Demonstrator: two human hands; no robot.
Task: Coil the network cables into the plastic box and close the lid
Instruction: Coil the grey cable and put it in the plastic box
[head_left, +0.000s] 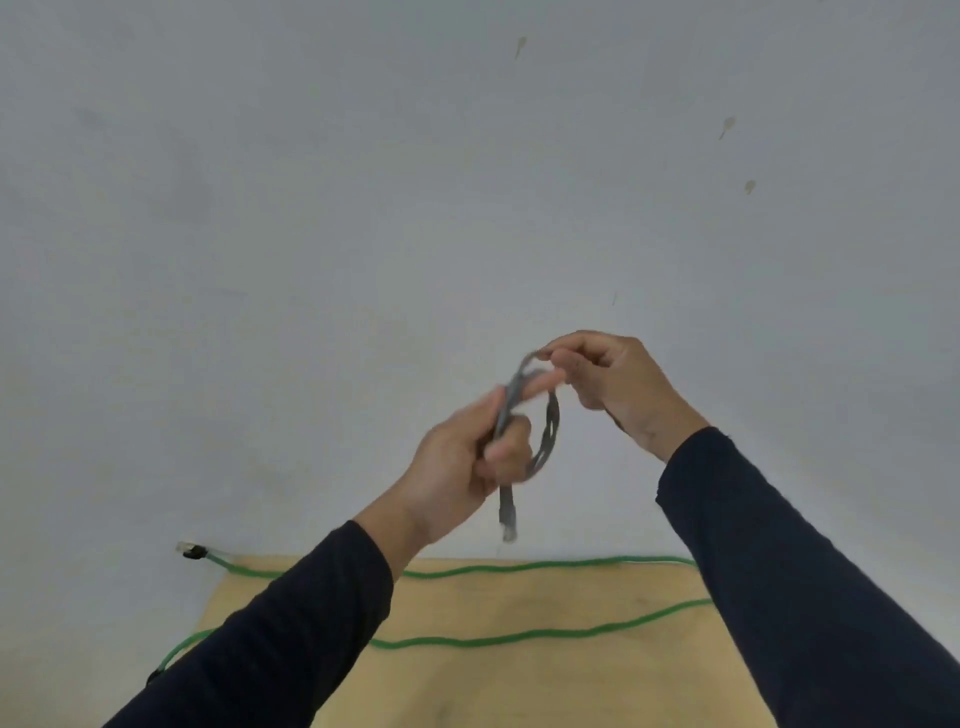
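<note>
grey network cable (548, 431) is hanging in small loops above the counter (519, 686), looking light and springy, so it is best held where the loops cross. left hand (467, 457) is clamping the bundle; right hand (613, 379) is raised, fingers (558, 358) pinching the top loop. green cable (519, 636) is lying uncoiled below.

Both arms wear long sleeves (810, 587), seemingly dark navy; bare hands.

Left hand (462, 457) raised, fist closed; right hand (618, 384) higher, fingertips pinched (both forearms in dark sleeves).
</note>
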